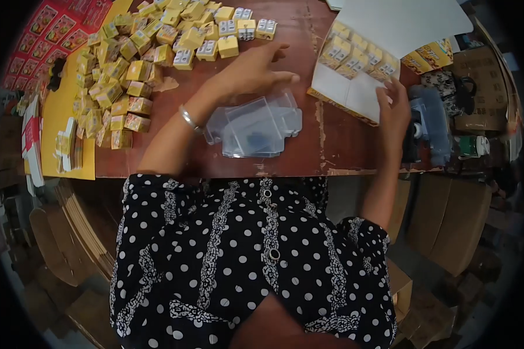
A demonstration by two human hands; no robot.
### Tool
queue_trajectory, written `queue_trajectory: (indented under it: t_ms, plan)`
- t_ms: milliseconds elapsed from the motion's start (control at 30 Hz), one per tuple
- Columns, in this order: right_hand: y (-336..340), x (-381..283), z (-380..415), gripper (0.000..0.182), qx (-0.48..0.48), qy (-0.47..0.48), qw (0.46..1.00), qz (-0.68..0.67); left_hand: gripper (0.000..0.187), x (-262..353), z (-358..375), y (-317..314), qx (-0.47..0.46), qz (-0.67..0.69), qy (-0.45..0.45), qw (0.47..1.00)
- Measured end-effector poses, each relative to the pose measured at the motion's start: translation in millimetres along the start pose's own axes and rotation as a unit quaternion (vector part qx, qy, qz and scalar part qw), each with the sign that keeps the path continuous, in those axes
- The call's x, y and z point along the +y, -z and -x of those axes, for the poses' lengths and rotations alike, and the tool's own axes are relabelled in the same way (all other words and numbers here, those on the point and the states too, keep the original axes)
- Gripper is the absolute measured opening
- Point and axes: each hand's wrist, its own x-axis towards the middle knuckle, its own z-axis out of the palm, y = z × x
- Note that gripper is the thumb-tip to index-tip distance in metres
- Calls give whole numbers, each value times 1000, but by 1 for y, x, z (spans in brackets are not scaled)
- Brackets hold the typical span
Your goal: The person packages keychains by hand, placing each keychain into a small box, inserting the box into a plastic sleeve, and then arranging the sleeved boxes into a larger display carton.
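My left hand [256, 70] hovers above the table with its fingers apart and nothing in them. Beneath its wrist and palm lie several clear plastic pieces [253, 131], stacked flat and overlapping. Small yellow printed boxes [193, 38] spread from there to the left in a loose heap, a few showing grey-white round shapes on top. My right hand [395, 107] is at the right edge of an open white-lined cardboard display box [346, 96], fingers bent around that edge. Rows of small yellow boxes [355, 55] fill the display box's far part.
Red printed sheets [46, 35] lie at the far left over a yellow board [64, 116]. A yellow printed carton flap [428, 56], blue plastic [434, 125] and a brown carton [477, 87] are at the right. Folded cardboard [78, 232] stands below the table.
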Motion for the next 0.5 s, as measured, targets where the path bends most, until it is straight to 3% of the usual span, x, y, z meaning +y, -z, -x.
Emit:
queue_trajectory:
  t_ms: [100, 233, 400, 433, 500]
  plan:
    - [15, -17, 34, 37, -20, -34, 997, -67, 74, -15, 60, 21, -7, -121, 4, 993]
    - [4, -59, 66, 29, -60, -69, 984, -154, 67, -40, 93, -3, -31, -152, 37, 987]
    - [-23, -104, 93, 24, -51, -13, 985, -165, 31, -48, 99, -21, 138, -53, 32, 989]
    - [-30, -109, 97, 24, -83, 12, 978, -193, 31, -45, 101, -21, 140, -51, 28, 988]
    - [-43, -126, 103, 24, -114, 41, 968, -218, 19, -36, 110, -22, 223, -25, -45, 973]
